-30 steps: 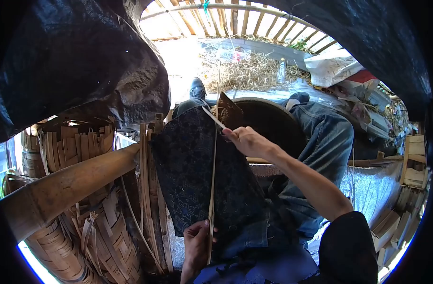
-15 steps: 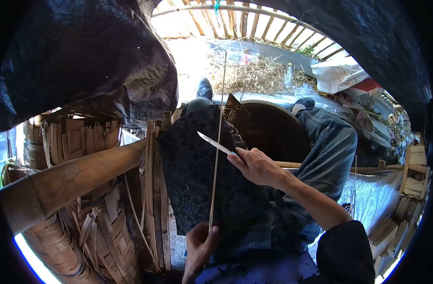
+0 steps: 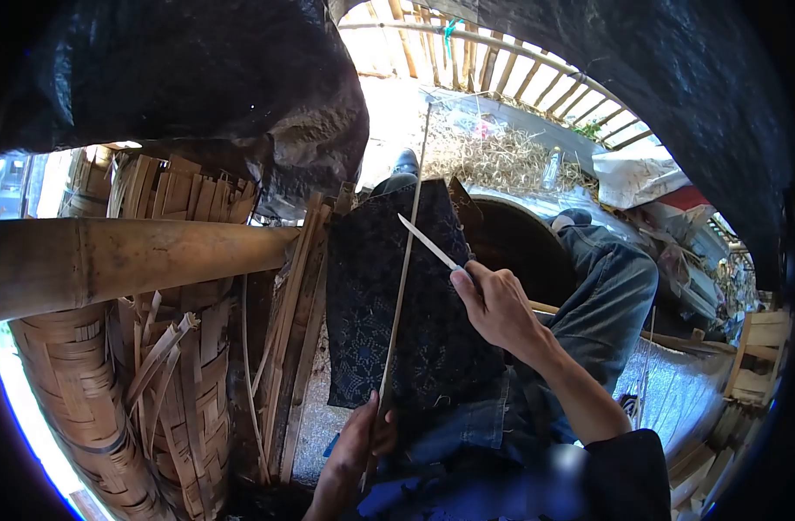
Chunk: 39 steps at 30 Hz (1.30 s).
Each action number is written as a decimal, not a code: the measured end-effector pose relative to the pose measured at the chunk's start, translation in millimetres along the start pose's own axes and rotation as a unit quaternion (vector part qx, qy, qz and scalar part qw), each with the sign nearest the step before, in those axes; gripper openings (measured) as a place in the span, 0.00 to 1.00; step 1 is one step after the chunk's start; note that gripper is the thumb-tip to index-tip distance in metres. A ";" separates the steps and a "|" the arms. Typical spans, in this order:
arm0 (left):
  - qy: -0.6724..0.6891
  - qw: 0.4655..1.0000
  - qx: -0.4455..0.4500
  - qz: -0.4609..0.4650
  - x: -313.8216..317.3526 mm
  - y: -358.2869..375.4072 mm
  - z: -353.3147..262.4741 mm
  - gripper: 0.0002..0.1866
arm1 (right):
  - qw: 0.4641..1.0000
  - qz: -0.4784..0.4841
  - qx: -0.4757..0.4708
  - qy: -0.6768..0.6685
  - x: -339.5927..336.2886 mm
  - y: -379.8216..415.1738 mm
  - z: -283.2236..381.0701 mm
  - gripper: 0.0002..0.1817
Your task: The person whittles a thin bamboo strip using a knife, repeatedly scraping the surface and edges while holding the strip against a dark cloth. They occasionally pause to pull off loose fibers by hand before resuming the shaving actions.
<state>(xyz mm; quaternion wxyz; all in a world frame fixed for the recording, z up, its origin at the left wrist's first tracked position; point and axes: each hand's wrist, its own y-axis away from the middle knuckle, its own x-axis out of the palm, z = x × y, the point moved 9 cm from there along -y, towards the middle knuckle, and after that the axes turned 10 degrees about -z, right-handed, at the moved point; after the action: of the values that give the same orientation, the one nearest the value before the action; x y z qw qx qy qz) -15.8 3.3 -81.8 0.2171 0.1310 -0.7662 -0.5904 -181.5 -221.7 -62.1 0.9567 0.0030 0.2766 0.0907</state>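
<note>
My right hand (image 3: pixel 508 314) is closed around the handle of a knife (image 3: pixel 432 244), its pale blade pointing up and left. Near the tip, the blade crosses a long, thin bamboo strip (image 3: pixel 398 314). The strip runs up from my left hand (image 3: pixel 349 456), which pinches it near its lower end; a short length sticks out below the fingers. Under the strip, a dark patterned cloth (image 3: pixel 362 347) is spread over my lap. The knife's handle is mostly hidden inside my right fist.
A thick bamboo pole (image 3: pixel 145 262) juts in from the left, above woven bamboo baskets (image 3: pixel 76 373). Upright slats (image 3: pixel 302 356) stand beside the cloth. A dark round container (image 3: pixel 519 252) sits between my legs. Straw (image 3: pixel 501 156) and a clear bottle (image 3: pixel 551 168) lie ahead.
The view has swung, shifting the surroundings rightward. Some of the strip now shows below my left hand. The knife still crosses the strip, closer to its blade tip.
</note>
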 end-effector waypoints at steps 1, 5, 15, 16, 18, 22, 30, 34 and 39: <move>0.001 1.000 0.001 0.002 -3.4 -2.1 1.6 0.23 | 1.000 0.017 -0.019 0.005 3.1 2.1 3.6 0.22; -0.012 1.000 0.022 0.016 -8.7 -6.4 10.1 0.21 | 0.995 0.043 -0.080 0.027 21.6 9.8 3.7 0.22; -0.063 0.997 0.041 -0.024 -21.0 2.8 12.2 0.19 | 0.988 0.135 -0.003 0.069 38.1 7.0 -17.5 0.28; -0.064 0.997 0.038 -0.024 -20.1 3.5 12.9 0.19 | 0.988 0.135 0.000 0.069 39.9 7.5 -20.4 0.28; -0.066 0.995 0.053 -0.046 -22.8 4.5 10.9 0.20 | 0.991 0.088 -0.070 0.074 36.2 6.3 -14.7 0.30; -0.056 0.997 0.048 -0.032 -22.6 7.9 15.9 0.22 | 0.987 0.144 -0.023 0.072 43.4 4.4 -19.8 0.25; -0.023 0.997 0.060 -0.033 -17.9 14.7 18.1 0.22 | 0.984 0.143 -0.016 0.109 45.8 3.6 -12.4 0.26; -0.075 0.994 0.073 -0.041 -19.2 26.2 18.7 0.23 | 0.991 0.054 -0.037 0.116 36.9 -22.5 -27.8 0.25; -0.048 0.997 0.050 -0.043 -27.1 29.5 27.9 0.23 | 0.984 0.106 -0.038 0.140 46.3 -32.1 -45.8 0.30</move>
<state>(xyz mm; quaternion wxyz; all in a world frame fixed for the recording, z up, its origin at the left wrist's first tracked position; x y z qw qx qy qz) -4.1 47.3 -64.1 0.1480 0.1463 -0.7981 -0.5654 -161.8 -247.2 -127.2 0.8927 -0.0163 0.4028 0.2015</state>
